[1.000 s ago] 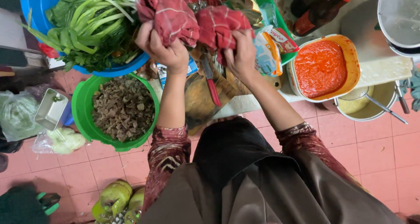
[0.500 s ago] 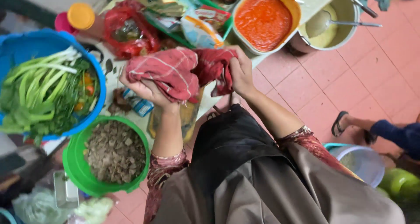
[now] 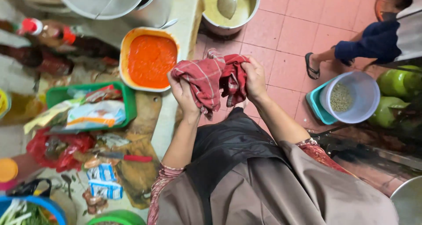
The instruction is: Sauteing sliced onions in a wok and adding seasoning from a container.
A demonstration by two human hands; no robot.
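Note:
A red checked cloth is bunched between both my hands at chest height, above the pink tiled floor. My left hand grips its left side with the fabric wrapped over the fingers. My right hand clutches the darker right fold. Below the hands I see my brown apron and patterned sleeves.
An orange tub of red paste sits left of the cloth. A green tray holds packets. A knife with a red handle lies on a wooden board. A pot of yellow sauce with a ladle stands ahead. Another person's sandalled foot is near a white bucket.
The view has swung right: the blue basin of greens and green bowl have slid off to the lower left. Both hands still hold the cloth, now over the floor.

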